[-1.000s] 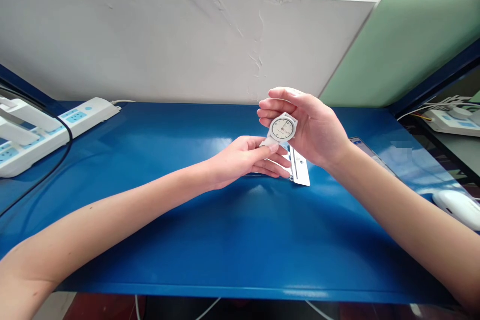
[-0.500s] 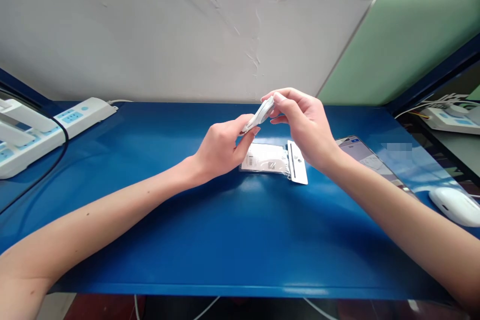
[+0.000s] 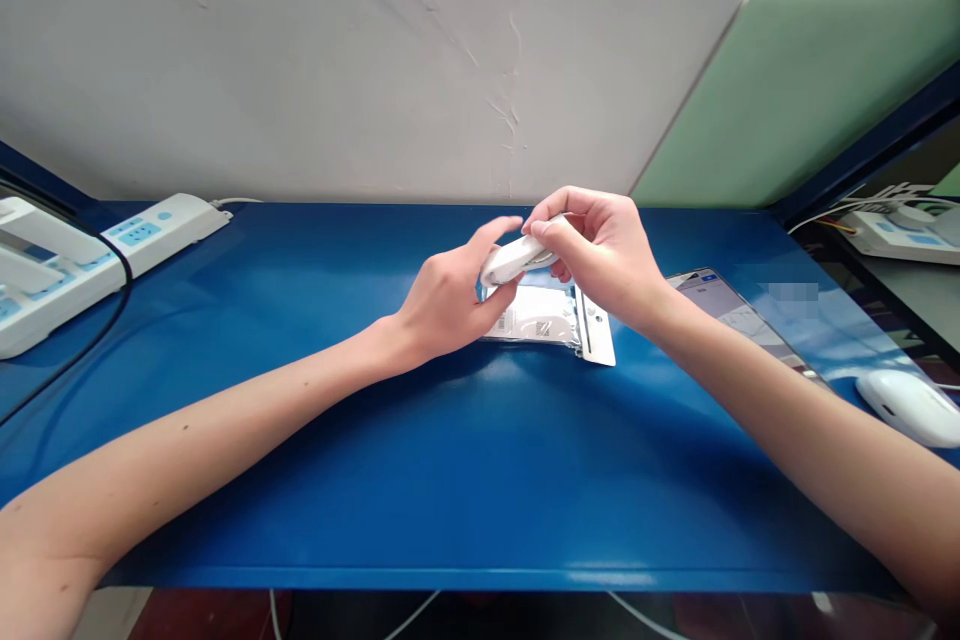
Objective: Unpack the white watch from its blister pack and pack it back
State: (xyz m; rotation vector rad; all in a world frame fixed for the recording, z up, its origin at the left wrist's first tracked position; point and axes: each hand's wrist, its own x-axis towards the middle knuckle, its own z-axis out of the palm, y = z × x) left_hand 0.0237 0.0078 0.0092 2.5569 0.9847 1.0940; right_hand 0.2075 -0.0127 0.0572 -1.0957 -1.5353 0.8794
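Note:
A white bundle that looks like a coiled cable (image 3: 517, 258) is held above the blue table, tilted, with its right end higher. My right hand (image 3: 604, 245) pinches that upper end between thumb and fingertips. Around the lower left end, my left hand (image 3: 450, 295) has its thumb and index finger spread apart; the bundle lies in the gap between them. Whether its hidden fingers touch the bundle I cannot tell. Below the hands lies a clear plastic package (image 3: 536, 315) with a white hang tag (image 3: 598, 332), partly covered by my left thumb and the bundle.
On the left is a white power strip (image 3: 142, 238) with plugs and a black cord (image 3: 124, 295). A phone-like flat screen (image 3: 739, 315) lies beyond my right forearm, and a white mouse (image 3: 907, 407) is at the right. A wall panel (image 3: 337, 90) stands behind the table (image 3: 480, 480).
The white bundle has turned to show more of its broad side. My left index finger has lifted off it, while the right hand keeps its pinch and has moved slightly.

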